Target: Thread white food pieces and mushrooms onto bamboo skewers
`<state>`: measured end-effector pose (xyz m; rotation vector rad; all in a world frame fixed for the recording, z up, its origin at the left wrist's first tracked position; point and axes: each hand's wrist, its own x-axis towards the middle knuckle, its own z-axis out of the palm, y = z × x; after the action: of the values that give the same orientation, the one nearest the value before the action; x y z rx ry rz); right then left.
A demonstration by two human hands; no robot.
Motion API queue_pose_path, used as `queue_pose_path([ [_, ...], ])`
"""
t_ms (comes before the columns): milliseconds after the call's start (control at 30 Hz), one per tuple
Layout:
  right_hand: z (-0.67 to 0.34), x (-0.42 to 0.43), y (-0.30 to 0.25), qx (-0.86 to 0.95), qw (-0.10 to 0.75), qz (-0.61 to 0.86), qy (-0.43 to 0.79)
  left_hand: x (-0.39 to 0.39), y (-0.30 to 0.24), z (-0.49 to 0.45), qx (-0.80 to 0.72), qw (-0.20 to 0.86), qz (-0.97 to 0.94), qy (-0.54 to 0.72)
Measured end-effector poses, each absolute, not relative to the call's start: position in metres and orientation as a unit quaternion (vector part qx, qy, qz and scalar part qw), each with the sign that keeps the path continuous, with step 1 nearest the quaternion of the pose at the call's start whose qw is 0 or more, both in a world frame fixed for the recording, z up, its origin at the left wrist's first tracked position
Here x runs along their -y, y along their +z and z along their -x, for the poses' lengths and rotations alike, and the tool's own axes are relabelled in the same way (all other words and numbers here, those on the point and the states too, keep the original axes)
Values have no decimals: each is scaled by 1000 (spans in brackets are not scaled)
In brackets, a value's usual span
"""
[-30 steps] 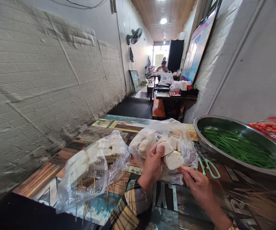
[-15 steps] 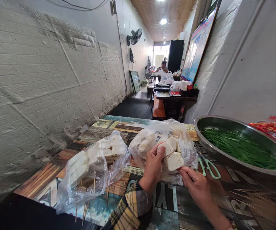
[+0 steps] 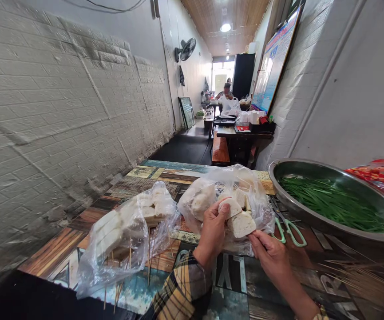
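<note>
The left hand [image 3: 213, 231] grips a white chunk [image 3: 231, 207] between thumb and fingers, in front of an open plastic bag [image 3: 198, 200] at mid-table [image 3: 231, 278]. A second chunk [image 3: 241, 223] touches it from below. The right hand [image 3: 270, 257] is pinched shut at that chunk's near edge; I cannot tell what it pinches. Scissors [image 3: 290, 231] lie to the right, beside a metal bowl [image 3: 311, 218].

Yellow-and-navy plaid left sleeve [image 3: 181, 289]
</note>
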<state>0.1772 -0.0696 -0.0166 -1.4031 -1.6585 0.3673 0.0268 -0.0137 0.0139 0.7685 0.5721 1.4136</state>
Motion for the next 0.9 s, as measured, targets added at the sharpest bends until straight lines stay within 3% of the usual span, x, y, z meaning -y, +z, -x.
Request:
queue_pose_path([
  [667, -174, 65, -7, 680, 455, 533, 216, 7, 20, -26, -272, 690, -326, 585],
  [900, -192, 53, -3, 403, 616, 524, 429, -1, 8, -31, -303, 679, -376, 553],
])
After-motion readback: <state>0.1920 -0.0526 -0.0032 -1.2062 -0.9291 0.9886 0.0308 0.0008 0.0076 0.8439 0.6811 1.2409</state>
